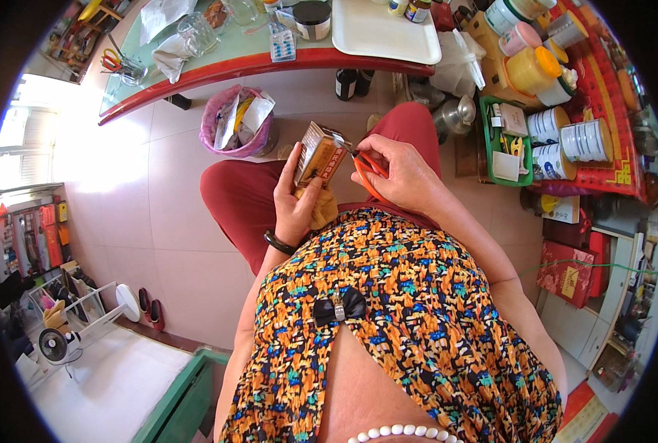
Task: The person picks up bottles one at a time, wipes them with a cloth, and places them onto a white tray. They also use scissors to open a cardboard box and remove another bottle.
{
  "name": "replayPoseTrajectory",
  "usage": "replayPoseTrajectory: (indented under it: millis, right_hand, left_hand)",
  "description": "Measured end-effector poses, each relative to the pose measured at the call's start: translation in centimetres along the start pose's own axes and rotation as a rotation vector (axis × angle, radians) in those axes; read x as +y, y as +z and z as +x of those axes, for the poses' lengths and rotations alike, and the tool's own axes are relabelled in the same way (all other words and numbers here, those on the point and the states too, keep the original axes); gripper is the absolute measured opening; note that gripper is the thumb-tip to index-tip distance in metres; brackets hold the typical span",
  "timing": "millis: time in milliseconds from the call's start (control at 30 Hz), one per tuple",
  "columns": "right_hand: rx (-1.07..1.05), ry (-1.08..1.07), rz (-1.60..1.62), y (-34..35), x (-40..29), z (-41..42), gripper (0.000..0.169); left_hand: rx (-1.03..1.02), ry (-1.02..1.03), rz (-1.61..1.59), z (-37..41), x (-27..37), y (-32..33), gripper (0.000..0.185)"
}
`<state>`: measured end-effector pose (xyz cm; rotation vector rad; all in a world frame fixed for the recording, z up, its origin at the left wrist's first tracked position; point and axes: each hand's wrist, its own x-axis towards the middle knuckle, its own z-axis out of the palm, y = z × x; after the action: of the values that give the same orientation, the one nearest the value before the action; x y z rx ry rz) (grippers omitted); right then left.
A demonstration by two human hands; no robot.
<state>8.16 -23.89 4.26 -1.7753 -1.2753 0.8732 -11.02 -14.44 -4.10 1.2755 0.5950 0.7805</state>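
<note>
Between the fingers and thumb of my left hand (298,202) is a small brown and orange cardboard box (322,158) that bears writing. A crumpled yellow-tan cloth (324,207) bunches below the box, against the same hand. My right hand (398,166) grips orange-handled scissors (368,174) by the loops. Their metal blades touch the box's upper right edge; whether they have cut into it cannot be made out. Both hands are over my lap, between my knees.
A glass-topped table (240,58) with a red edge stands ahead, bearing a white tray (387,30), a blister pack (282,45) and glass mugs (197,34). Below it is a pink-lined waste bin (234,124). At right, a green basket (486,141) sits beside several cans (586,141).
</note>
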Motion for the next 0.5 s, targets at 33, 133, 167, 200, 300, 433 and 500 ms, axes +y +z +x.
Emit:
replayPoseTrajectory:
  millis: [33, 133, 167, 200, 300, 433, 500]
  right_hand:
    - [-0.005, -0.007, -0.006, 0.0, 0.3, 0.0, 0.037]
    - [-0.019, -0.035, -0.025, -0.3, 0.6, -0.2, 0.036]
    - [-0.024, -0.046, -0.031, -0.3, 0.7, -0.3, 0.036]
    - [-0.035, -0.037, -0.024, -0.4, 0.7, -0.4, 0.035]
    - [-0.079, 0.003, -0.012, -0.5, 0.4, -0.5, 0.033]
    - [-0.12, 0.06, 0.057, -0.5, 0.6, -0.8, 0.027]
    - [-0.123, 0.076, 0.135, -0.5, 1.2, -1.0, 0.026]
  left_hand:
    - [-0.005, -0.028, -0.067, 0.1, -0.2, -0.1, 0.063]
    - [-0.045, -0.12, -0.25, 0.2, -1.2, -1.1, 0.061]
    - [-0.064, -0.156, -0.299, 0.2, -1.3, -1.2, 0.06]
    - [-0.074, -0.184, -0.319, 0.1, -1.1, -1.1, 0.06]
    - [-0.115, -0.203, -0.31, 0.0, -0.8, -0.8, 0.06]
    - [-0.082, -0.163, -0.301, -0.2, -1.2, -0.6, 0.059]
    - [-0.09, -0.172, -0.328, -0.2, -1.1, -0.5, 0.059]
